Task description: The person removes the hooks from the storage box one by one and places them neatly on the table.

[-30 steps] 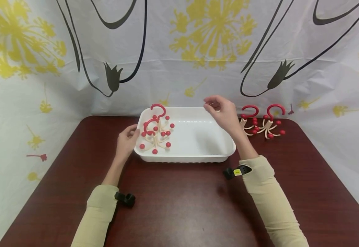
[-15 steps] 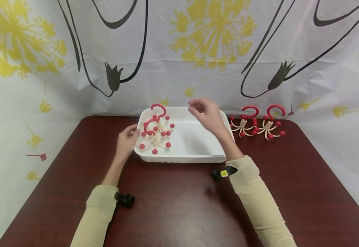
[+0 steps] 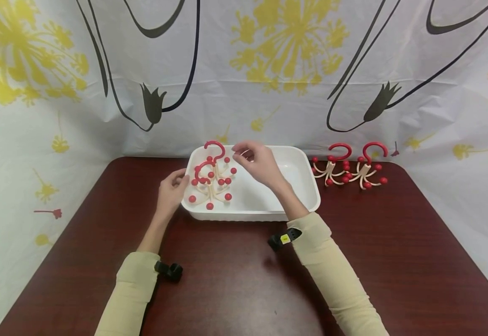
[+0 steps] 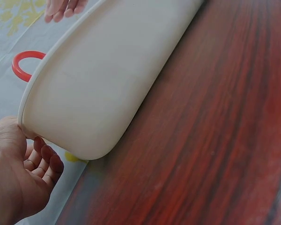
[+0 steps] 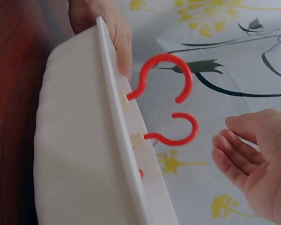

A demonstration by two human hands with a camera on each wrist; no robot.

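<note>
A white plastic tray point(image 3: 269, 215) stands on the table, its left rim held by my left hand point(image 3: 170, 192), thumb at the rim and fingers curled below it in the left wrist view. Inside at the left end are two multi-arm hook hangers, a rear one with a red hook point(image 3: 216, 149) and a front one point(image 3: 210, 190), both with cream arms and red ball tips. Over the tray, just right of these hangers, hovers my right hand point(image 3: 261, 164). Its fingers are loosely bent and hold nothing; in the right wrist view their red hooks point(image 5: 189, 129) lie apart from the fingertips.
Two more such hangers, one nearer the tray point(image 3: 330, 171) and one farther right point(image 3: 366, 170), stand on the dark red table point(image 3: 227, 280) beyond the tray's right end. A patterned white cloth point(image 3: 244, 107) hangs close behind the tray. Each wrist wears a black strap.
My right hand has moved left over the tray, from its right end toward the hangers inside, uncovering the nearer hanger on the table. The left hand and tray have stayed put.
</note>
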